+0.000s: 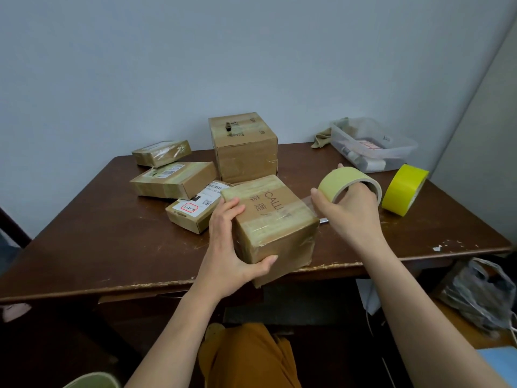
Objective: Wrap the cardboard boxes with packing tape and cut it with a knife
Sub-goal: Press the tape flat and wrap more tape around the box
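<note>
Dark wooden table (84, 233), grey wall. Cardboard box (275, 228): stiff, probably light; your left hand (232, 247) clasps its near corner. Tape roll (349, 186): your right hand (349, 217) grips it, fingers through the core.

Held box (272, 225), frame centre: tan-brown cardboard, glossy yellowish tape bands, dark red-brown print "CALL" plus characters on top. Tape roll (349, 187) right of centre: pale yellow-green, off-white inner core. 2nd tape roll (404, 189) further right: bright yellow. Tall box (243, 147) upper centre: tan, dark marks on top. 2 flat boxes (173, 179) left of centre: tan, greenish-yellow tape, white barcode label. Small box (193, 210) below them: tan, white label with black codes and a red-outlined patch. Table (112, 233): dark brown, scuffed pale along front edge, white chips at right. Bin (375, 144) upper right: clear, red-striped white item inside. Wall: pale grey-blue. Trousers bottom centre: mustard-orange.
</note>
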Tool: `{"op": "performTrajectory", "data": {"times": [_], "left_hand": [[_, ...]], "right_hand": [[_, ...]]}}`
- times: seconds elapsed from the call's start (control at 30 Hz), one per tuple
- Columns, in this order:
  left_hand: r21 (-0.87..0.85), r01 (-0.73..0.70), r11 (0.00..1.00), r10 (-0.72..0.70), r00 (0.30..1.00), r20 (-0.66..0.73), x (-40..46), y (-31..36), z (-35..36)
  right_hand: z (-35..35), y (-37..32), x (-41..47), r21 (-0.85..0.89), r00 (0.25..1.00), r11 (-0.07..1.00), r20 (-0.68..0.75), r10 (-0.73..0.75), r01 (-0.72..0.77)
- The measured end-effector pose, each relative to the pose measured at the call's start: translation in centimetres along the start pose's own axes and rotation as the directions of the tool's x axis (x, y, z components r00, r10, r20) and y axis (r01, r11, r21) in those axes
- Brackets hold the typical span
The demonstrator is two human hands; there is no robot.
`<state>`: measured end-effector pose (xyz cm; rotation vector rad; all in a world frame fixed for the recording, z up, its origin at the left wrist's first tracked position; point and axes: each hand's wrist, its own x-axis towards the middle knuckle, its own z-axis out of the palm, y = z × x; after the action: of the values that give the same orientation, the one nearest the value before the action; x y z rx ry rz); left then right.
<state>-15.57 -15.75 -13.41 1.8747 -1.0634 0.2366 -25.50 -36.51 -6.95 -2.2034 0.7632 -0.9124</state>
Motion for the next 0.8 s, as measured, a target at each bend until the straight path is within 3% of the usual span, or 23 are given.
{"op": "performTrajectory", "data": {"times": [0.23,0.33,0.5,0.6,0.8], "left_hand": [[-0.006,-0.019,1.0,0.019,1.0,-0.016,0.0,-0.1,0.1],[-0.008,-0.024,1.0,0.024,0.999,-0.024,0.0,-0.3,0.3],[-0.015,-0.023,1.0,0.023,0.999,-0.03,-0.1,-0.5,0.4],[-0.009,-0.015,1.0,0.014,1.0,-0.007,-0.1,-0.2,0.2],[0.258,-0.005,0.966,-0.028,0.992,0.124,0.1,1.0,-1.1]], "right_hand": [[1.1,1.3,-0.3,0.081,0.995,0.992,0.051,0.088,-0.092],[1.7,1.7,-0.7,0.228,0.982,0.958,0.108,0.152,-0.174],[3.3,2.3,-1.7,0.526,0.889,0.717,0.302,0.345,-0.457],[4.0,2.4,-1.8,0.591,0.867,0.635,0.351,0.354,-0.498],[3.9,2.3,-1.6,0.594,0.868,0.634,0.365,0.336,-0.496]]}}
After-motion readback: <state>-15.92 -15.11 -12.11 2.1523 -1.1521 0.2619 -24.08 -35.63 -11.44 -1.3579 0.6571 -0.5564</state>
